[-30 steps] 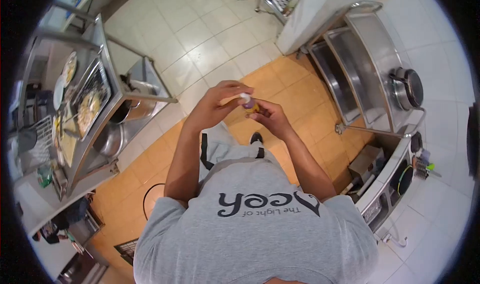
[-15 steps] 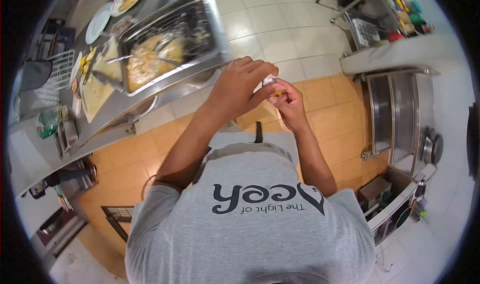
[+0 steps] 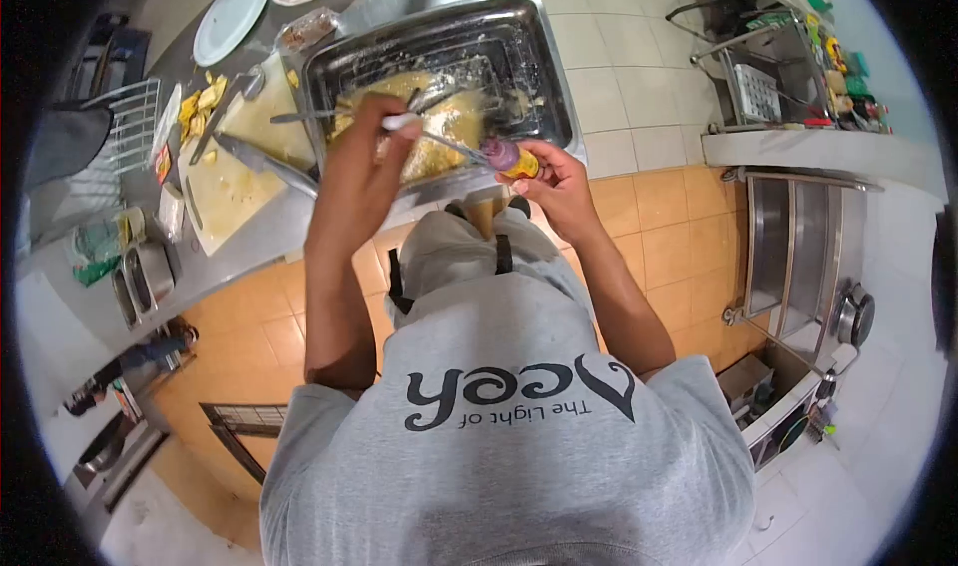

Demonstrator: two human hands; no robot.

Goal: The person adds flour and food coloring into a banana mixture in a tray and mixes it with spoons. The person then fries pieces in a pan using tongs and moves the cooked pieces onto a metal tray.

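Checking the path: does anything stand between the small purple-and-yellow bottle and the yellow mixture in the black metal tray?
A thin silvery utensil crosses the view between the bottle and mixture, beside the bottle's purple end; its height is unclear.

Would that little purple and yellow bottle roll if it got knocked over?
Probably, since the bottle looks round-sided. It seems light, as just the fingers of the right hand hold it. It might spill too: the left hand holds what looks like its white cap.
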